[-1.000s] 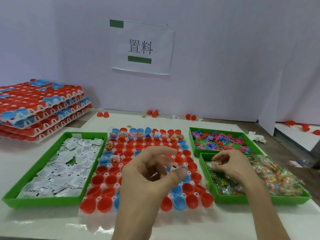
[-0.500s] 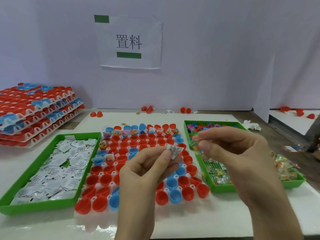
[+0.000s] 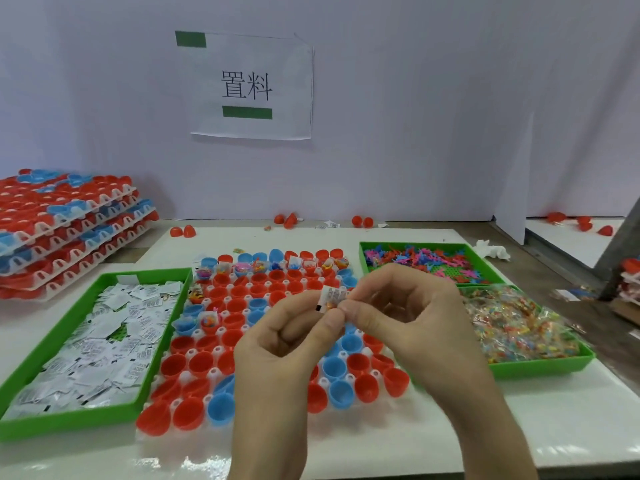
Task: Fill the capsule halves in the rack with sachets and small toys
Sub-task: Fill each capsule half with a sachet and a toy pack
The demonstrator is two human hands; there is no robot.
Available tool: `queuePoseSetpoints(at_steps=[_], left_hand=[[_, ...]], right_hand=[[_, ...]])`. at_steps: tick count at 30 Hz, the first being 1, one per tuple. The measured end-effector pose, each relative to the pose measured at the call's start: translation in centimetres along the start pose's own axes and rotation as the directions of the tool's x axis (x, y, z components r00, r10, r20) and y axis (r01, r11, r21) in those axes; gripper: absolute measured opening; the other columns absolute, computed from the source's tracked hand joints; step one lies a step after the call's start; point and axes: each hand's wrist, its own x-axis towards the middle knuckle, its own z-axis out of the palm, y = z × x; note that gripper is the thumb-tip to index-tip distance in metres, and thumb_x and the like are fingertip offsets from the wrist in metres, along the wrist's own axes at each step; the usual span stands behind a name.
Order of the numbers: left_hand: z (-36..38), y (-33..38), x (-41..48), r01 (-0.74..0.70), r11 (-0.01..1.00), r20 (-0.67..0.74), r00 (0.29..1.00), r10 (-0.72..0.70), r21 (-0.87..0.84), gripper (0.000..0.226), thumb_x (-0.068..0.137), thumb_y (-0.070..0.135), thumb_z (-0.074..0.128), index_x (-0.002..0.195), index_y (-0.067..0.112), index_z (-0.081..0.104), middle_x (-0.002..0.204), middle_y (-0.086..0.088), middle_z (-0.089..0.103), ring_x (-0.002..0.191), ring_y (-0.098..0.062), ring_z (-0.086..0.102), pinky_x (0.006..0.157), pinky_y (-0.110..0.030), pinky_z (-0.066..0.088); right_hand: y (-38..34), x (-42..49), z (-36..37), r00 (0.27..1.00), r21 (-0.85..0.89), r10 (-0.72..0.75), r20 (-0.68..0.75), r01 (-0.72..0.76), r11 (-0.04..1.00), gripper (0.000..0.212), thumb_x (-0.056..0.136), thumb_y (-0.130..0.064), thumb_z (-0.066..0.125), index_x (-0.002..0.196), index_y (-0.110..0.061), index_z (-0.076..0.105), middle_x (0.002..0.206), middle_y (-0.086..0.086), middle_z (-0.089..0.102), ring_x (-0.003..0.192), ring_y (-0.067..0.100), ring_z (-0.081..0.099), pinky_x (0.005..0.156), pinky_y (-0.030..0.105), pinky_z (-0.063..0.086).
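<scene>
Left hand [image 3: 287, 344] and right hand [image 3: 412, 317] are both pinching one white sachet [image 3: 330, 297] at their fingertips, above the capsule rack [image 3: 221, 344].

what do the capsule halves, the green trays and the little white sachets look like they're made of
Capsule halves: likely moulded plastic, smooth and slightly glossy, with even red or blue colour and soft highlights.
Green trays: probably rigid plastic, shown by uniform colour, thin straight walls and a dull sheen.
Sachets: paper or a paper-like film, matte white with black print, lightly creased. I can't tell which.
</scene>
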Motion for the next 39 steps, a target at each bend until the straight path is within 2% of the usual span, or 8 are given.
queuePoseSetpoints(at_steps=[3,6,11,14,18,25,30,39], left_hand=[[-0.6,0.0,0.1,-0.014,1.0,-0.04,0.999,0.014,-0.018,0.039,0.047,0.03,0.079,0.086,0.033,0.08,0.086,-0.009,0.078,0.081,-0.022,0.076,0.065,-0.018,0.057],[-1.0,-0.2,0.2,-0.012,1.0,-0.045,0.999,0.011,-0.024,0.032,0.05,0.027,0.077,0.081,0.033,0.08,0.084,-0.009,0.078,0.078,-0.021,0.076,0.062,-0.018,0.057],[-0.9,-0.4,0.6,0.004,0.999,-0.049,0.999,-0.005,-0.032,0.034,0.048,0.031,0.078,0.082,0.03,0.08,0.082,-0.011,0.077,0.075,-0.02,0.076,0.061,-0.019,0.057],[-1.0,-0.3,0.6,-0.003,1.0,-0.054,0.999,0.002,-0.028,0.036,0.047,0.034,0.078,0.082,0.029,0.08,0.08,-0.011,0.077,0.072,-0.019,0.075,0.059,-0.019,0.057],[-1.5,-0.1,0.5,-0.01,1.0,-0.044,0.999,0.009,-0.016,0.034,0.049,0.033,0.078,0.082,0.025,0.08,0.078,-0.011,0.077,0.07,-0.02,0.075,0.059,-0.019,0.056],[-2.1,0.0,0.8,0.001,1.0,-0.06,0.998,-0.003,-0.025,0.032,0.05,0.032,0.079,0.081,0.024,0.081,0.08,-0.012,0.077,0.074,-0.022,0.076,0.062,-0.02,0.057],[-2.2,-0.1,0.6,0.022,1.0,-0.066,0.998,-0.022,-0.005,0.035,0.047,0.036,0.079,0.08,0.026,0.081,0.08,-0.005,0.077,0.074,-0.015,0.074,0.065,-0.021,0.057],[-1.3,0.6,-0.1,-0.094,0.986,0.1,0.992,0.081,0.135,0.026,0.051,0.037,0.081,0.074,0.024,0.078,0.068,-0.003,0.072,0.063,-0.009,0.068,0.058,-0.014,0.052]], right_hand=[[2.2,2.0,-3.3,0.991,0.049,0.042,-0.124,-0.037,0.998,0.01,0.079,-0.039,0.079,0.085,-0.031,0.076,0.076,-0.005,0.073,0.067,0.007,0.065,0.066,0.02,0.055],[6.5,7.0,-6.7,0.919,-0.163,0.164,-0.359,-0.235,0.958,0.012,0.088,-0.016,0.074,0.083,-0.027,0.075,0.078,-0.004,0.075,0.062,0.0,0.064,0.058,0.013,0.048],[13.4,13.4,-7.7,0.915,-0.625,0.387,-0.11,-0.367,0.689,0.009,0.087,-0.021,0.075,0.095,-0.018,0.078,0.097,0.001,0.074,0.08,0.011,0.066,0.062,0.022,0.05],[15.1,14.4,-6.3,0.882,-0.683,0.471,0.019,-0.333,0.65,0.009,0.084,-0.028,0.079,0.088,-0.02,0.077,0.092,-0.006,0.069,0.087,0.009,0.062,0.069,0.024,0.048],[15.4,14.8,-5.5,0.878,-0.701,0.478,0.014,-0.332,0.631,0.016,0.081,-0.021,0.082,0.07,-0.025,0.072,0.084,-0.008,0.067,0.089,0.012,0.062,0.076,0.029,0.048],[12.1,12.9,-5.8,0.937,-0.397,0.268,-0.226,-0.34,0.852,0.007,0.081,-0.017,0.081,0.084,-0.014,0.077,0.08,0.001,0.074,0.072,0.006,0.067,0.059,0.018,0.043],[5.3,5.3,-4.5,0.976,0.155,0.119,-0.181,-0.091,0.984,0.024,0.072,-0.037,0.081,0.09,-0.022,0.078,0.086,0.005,0.076,0.085,0.015,0.073,0.079,0.026,0.058],[0.0,0.3,0.3,1.0,0.094,-0.023,0.001,0.023,0.995,0.014,0.072,-0.024,0.075,0.085,-0.021,0.08,0.082,-0.003,0.077,0.08,0.012,0.074,0.071,0.017,0.057]])
